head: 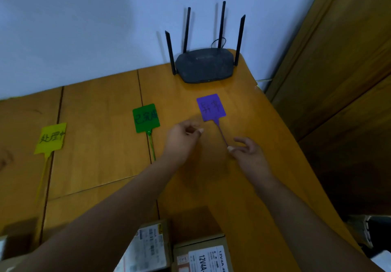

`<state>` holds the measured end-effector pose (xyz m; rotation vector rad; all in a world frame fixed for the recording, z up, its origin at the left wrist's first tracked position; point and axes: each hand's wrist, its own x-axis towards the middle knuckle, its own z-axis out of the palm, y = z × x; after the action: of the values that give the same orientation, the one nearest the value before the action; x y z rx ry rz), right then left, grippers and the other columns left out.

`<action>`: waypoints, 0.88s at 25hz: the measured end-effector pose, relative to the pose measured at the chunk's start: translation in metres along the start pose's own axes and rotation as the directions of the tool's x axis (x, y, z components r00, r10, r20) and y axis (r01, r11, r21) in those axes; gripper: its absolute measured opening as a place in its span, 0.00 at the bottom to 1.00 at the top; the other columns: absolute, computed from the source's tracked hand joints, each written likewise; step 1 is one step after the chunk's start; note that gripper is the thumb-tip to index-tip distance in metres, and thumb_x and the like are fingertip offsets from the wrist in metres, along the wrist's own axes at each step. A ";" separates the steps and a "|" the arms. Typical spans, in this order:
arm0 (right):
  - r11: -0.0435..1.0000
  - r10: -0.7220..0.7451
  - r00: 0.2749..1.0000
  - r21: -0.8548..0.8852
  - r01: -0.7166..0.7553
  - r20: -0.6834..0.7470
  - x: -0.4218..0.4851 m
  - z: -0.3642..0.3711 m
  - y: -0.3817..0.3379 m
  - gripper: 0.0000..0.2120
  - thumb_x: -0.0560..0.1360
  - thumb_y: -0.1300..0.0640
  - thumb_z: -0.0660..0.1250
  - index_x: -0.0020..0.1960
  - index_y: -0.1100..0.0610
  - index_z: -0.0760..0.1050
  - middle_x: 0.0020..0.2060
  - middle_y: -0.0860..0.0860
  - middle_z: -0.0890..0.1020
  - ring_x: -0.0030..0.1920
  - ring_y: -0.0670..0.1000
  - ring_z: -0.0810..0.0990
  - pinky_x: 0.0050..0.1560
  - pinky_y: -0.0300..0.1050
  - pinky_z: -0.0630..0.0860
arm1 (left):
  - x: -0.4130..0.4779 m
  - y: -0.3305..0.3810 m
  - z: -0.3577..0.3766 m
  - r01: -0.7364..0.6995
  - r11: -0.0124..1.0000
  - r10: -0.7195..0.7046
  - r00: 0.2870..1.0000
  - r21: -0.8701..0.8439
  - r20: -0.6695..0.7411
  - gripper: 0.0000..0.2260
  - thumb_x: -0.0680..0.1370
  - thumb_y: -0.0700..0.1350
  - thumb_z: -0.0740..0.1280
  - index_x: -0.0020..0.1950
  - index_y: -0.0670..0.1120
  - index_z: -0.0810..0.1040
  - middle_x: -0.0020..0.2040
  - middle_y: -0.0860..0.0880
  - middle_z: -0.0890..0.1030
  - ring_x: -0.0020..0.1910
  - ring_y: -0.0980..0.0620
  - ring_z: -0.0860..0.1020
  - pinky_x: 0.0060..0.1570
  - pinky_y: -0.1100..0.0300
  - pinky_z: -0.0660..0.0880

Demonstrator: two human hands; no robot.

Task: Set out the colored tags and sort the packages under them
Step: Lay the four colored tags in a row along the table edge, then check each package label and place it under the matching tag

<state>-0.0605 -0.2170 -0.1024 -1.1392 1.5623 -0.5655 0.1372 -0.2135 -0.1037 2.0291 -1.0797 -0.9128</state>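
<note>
Three flat tags with long tails lie on the wooden table (101, 144): a yellow tag (50, 138) at the left, a green tag (146, 118) in the middle and a purple tag (211, 107) at the right, each with handwriting. My right hand (248, 152) pinches the end of the purple tag's tail. My left hand (183, 138) hovers just left of that tail, fingers curled, holding nothing I can see. Two cardboard packages (148, 248) (203, 254) with printed labels sit at the near edge, between my forearms.
A black router (204, 65) with several upright antennas stands against the wall behind the purple tag. The table's right edge curves away just right of my right arm, with a wooden door (338, 70) beyond it.
</note>
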 end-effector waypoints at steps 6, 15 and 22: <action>1.000 0.022 0.999 -0.023 -0.021 0.023 -0.080 0.007 -0.043 0.12 0.79 0.59 0.71 0.63 0.53 0.78 0.41 0.52 0.80 0.38 0.52 0.78 0.41 0.45 0.72 | -0.110 -0.010 -0.079 -0.056 0.998 0.058 0.997 -0.039 0.051 0.06 0.81 0.45 0.72 0.57 0.48 0.85 0.42 0.52 0.84 0.38 0.55 0.84 0.36 0.69 0.77; 0.994 -0.014 0.962 0.111 -0.017 0.272 -0.302 0.085 -0.083 0.10 0.80 0.62 0.69 0.58 0.50 0.78 0.52 0.58 0.86 0.46 0.54 0.85 0.51 0.48 0.80 | -0.293 -0.034 -0.217 -0.062 0.976 0.071 0.997 -0.207 0.036 0.06 0.82 0.40 0.70 0.57 0.42 0.85 0.37 0.52 0.80 0.40 0.50 0.83 0.45 0.56 0.77; 0.997 -0.047 0.946 0.071 0.025 0.321 -0.402 0.120 -0.093 0.14 0.80 0.61 0.69 0.65 0.54 0.80 0.56 0.58 0.87 0.50 0.56 0.87 0.54 0.49 0.83 | -0.375 -0.083 -0.266 0.030 0.937 -0.034 0.999 -0.349 -0.003 0.06 0.82 0.40 0.69 0.55 0.43 0.86 0.41 0.47 0.84 0.42 0.48 0.83 0.47 0.53 0.81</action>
<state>0.0740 0.1207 0.1263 -1.1485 1.2347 -0.4258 0.2302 0.2077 0.0756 1.7573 -0.8134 -1.0308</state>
